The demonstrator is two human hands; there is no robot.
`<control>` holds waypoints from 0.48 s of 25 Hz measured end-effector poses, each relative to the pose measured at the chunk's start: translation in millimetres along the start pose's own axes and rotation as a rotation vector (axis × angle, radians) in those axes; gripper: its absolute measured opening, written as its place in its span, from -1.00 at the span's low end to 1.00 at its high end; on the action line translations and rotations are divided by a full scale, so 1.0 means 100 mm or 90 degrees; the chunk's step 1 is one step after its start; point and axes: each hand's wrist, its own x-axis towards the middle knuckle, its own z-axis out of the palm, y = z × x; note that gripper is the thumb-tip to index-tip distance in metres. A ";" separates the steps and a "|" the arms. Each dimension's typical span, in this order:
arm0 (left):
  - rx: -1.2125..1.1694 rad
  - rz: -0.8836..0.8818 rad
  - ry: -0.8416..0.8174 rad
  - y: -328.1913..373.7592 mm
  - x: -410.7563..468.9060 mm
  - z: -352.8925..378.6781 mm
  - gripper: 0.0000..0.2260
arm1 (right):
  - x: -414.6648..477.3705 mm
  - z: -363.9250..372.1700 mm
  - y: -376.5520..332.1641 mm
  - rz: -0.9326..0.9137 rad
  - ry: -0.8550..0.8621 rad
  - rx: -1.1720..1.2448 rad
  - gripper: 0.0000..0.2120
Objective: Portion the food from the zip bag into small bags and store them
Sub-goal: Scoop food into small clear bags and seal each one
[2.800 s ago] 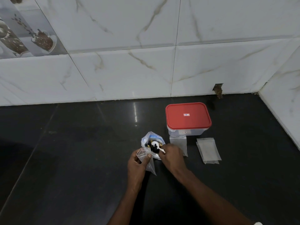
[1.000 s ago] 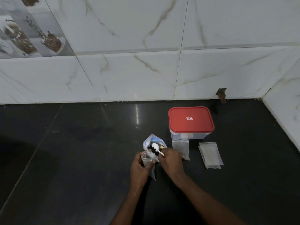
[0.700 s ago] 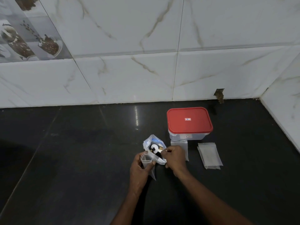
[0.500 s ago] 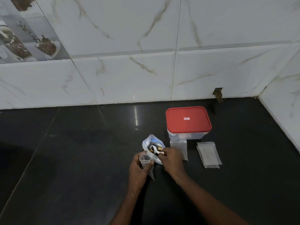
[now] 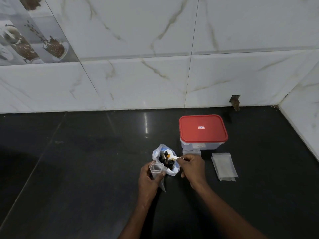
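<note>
I see the black table (image 5: pixel 86 169) w/ a red-lidded container (image 5: pixel 202 128) near its back edge, right of centre. The zip bag (image 5: pixel 172 170) sits open just front-left of it, dark food inside. Spare small bags (image 5: pixel 224 166) lie flat toward the right edge. Left hand (image 5: pixel 148 178) fingers pinch a small bag (image 5: pixel 156 168) just beside the zip bag. Right hand (image 5: pixel 193 167) fingers are clamped on a white spoon (image 5: pixel 168 154), its bowl loaded, over the zip bag's mouth.
</note>
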 end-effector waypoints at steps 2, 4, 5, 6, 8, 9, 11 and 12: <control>0.011 0.005 0.014 0.00 -0.01 0.02 -0.49 | -0.05 -0.04 -0.05 -0.022 0.003 0.009 -0.86; 0.025 0.007 0.023 0.00 -0.01 0.02 -0.50 | -0.12 -0.06 -0.08 -0.074 -0.008 0.003 -0.86; 0.029 0.004 0.023 0.00 -0.01 0.02 -0.51 | -0.17 -0.05 -0.08 -0.127 -0.018 -0.031 -0.85; 0.033 0.004 0.019 0.00 -0.01 0.02 -0.53 | -0.21 -0.04 -0.04 -0.208 -0.031 -0.104 -0.81; 0.037 0.000 0.016 -0.01 0.00 0.01 -0.57 | -0.28 0.00 0.08 -0.423 -0.069 -0.336 -0.69; 0.035 -0.002 0.017 0.01 -0.01 0.01 -0.58 | -0.30 0.02 0.17 -0.516 -0.081 -0.437 -0.68; 0.029 -0.003 0.025 0.03 -0.01 0.02 -0.56 | -0.30 0.03 0.31 -0.584 -0.102 -0.497 -0.75; 0.026 -0.003 0.030 0.04 -0.01 0.02 -0.55 | -0.31 0.03 0.35 -0.597 -0.107 -0.489 -0.78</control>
